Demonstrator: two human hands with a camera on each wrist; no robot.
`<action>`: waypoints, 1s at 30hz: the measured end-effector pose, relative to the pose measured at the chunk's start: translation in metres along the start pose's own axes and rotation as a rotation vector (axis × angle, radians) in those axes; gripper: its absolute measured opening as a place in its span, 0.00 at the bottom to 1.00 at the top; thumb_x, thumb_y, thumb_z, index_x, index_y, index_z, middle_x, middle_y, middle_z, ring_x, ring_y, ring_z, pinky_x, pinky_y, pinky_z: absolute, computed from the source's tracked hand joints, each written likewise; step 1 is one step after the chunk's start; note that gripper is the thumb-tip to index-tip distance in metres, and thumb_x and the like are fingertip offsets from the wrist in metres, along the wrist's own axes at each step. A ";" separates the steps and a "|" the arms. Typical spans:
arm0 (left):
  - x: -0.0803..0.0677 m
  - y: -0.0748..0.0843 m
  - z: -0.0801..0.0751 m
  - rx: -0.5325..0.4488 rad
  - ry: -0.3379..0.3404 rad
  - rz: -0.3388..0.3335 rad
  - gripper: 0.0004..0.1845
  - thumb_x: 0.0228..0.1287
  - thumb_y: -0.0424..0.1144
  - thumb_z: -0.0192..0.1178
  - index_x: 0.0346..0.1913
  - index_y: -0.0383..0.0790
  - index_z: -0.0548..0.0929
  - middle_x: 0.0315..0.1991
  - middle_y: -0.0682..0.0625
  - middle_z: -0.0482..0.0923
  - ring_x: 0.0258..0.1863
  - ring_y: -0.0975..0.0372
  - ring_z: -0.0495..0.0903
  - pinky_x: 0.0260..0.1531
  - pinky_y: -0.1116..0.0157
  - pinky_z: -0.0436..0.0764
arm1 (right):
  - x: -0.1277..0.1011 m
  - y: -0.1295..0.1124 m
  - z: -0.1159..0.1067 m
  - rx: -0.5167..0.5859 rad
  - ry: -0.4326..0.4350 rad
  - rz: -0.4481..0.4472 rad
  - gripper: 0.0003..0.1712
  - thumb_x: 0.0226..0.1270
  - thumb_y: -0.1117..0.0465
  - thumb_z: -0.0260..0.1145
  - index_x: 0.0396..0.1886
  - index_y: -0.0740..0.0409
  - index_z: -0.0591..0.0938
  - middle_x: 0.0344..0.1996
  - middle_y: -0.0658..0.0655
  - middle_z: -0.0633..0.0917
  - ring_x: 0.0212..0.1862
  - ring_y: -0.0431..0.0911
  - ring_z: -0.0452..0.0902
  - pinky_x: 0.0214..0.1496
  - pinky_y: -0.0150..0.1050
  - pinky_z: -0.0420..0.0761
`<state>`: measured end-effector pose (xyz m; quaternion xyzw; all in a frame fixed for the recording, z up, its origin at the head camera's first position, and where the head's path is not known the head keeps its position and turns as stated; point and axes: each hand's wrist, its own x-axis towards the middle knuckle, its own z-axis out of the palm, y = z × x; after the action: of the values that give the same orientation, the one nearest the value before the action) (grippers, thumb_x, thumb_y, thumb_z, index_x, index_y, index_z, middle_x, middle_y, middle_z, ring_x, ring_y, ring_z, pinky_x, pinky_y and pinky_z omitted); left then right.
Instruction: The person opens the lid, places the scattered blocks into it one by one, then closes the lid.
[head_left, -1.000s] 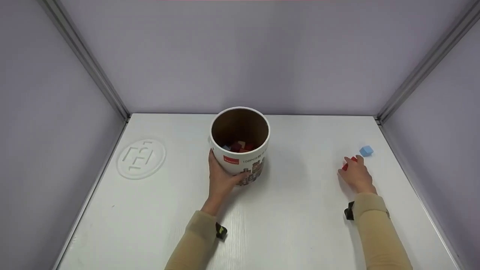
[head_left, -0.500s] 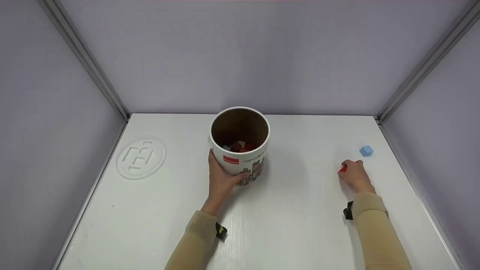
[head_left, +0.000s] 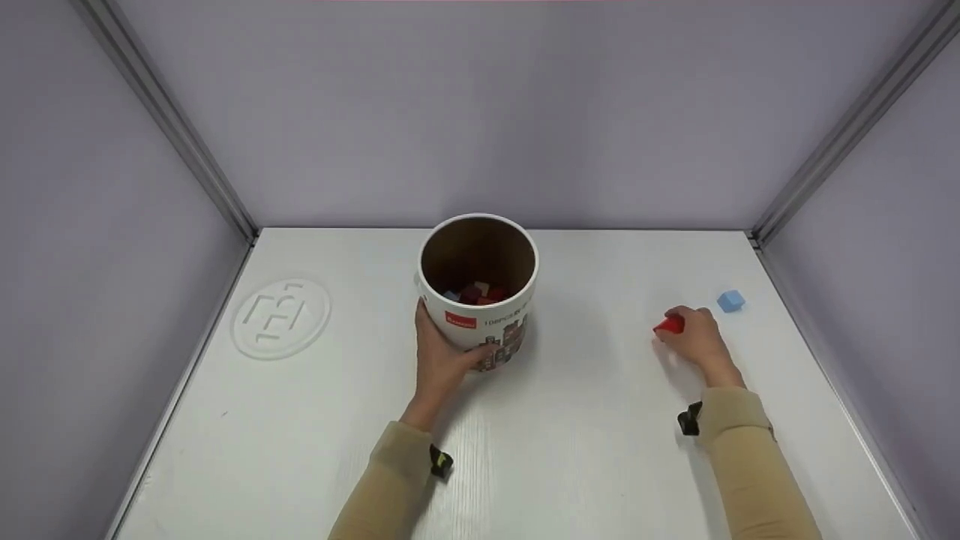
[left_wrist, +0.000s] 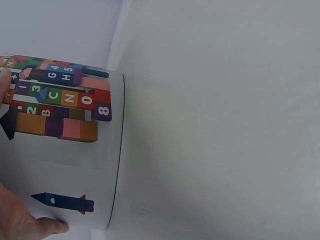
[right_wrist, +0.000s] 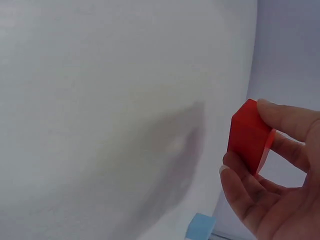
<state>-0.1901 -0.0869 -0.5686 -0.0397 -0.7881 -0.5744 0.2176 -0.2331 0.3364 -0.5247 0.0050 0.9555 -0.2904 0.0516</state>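
Note:
A round white tub (head_left: 478, 285) with printed toy blocks on its side (left_wrist: 60, 145) stands mid-table, open at the top, with several coloured blocks inside. My left hand (head_left: 442, 356) grips the tub's near left wall. My right hand (head_left: 694, 336) pinches a red block (head_left: 669, 325) (right_wrist: 248, 136) between thumb and fingers, held just above the table at the right. A light blue cube (head_left: 730, 301) (right_wrist: 200, 226) lies on the table just beyond that hand.
The white table (head_left: 315, 442) is boxed in by grey-lilac walls at the left, back and right. A round embossed logo (head_left: 281, 316) marks the table's left side.
My right hand closed on the red block, lifted it off the table and drew it left, away from the blue cube. The left hand and tub stayed put.

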 end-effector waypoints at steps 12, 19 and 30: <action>0.000 -0.004 0.001 -0.047 0.024 0.049 0.75 0.27 0.52 0.86 0.77 0.53 0.43 0.70 0.56 0.57 0.69 0.60 0.59 0.71 0.56 0.58 | -0.010 -0.103 -0.010 0.157 0.126 -0.281 0.24 0.65 0.61 0.71 0.57 0.65 0.78 0.54 0.69 0.73 0.49 0.59 0.75 0.48 0.52 0.83; 0.000 -0.002 -0.001 -0.010 0.009 0.006 0.73 0.30 0.56 0.84 0.77 0.56 0.42 0.70 0.59 0.56 0.69 0.64 0.58 0.71 0.59 0.57 | -0.023 -0.165 -0.010 0.218 0.176 -0.458 0.24 0.61 0.62 0.74 0.56 0.61 0.80 0.52 0.62 0.75 0.43 0.52 0.77 0.42 0.46 0.83; -0.002 0.000 -0.001 -0.014 0.003 0.002 0.73 0.31 0.56 0.83 0.77 0.56 0.42 0.70 0.58 0.56 0.69 0.64 0.58 0.71 0.59 0.58 | -0.030 -0.221 0.003 0.319 0.209 -0.647 0.23 0.58 0.63 0.75 0.54 0.59 0.81 0.55 0.61 0.73 0.48 0.48 0.76 0.42 0.48 0.85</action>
<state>-0.1880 -0.0870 -0.5688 -0.0414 -0.7837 -0.5798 0.2191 -0.2116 0.1518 -0.4016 -0.2597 0.8506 -0.4346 -0.1421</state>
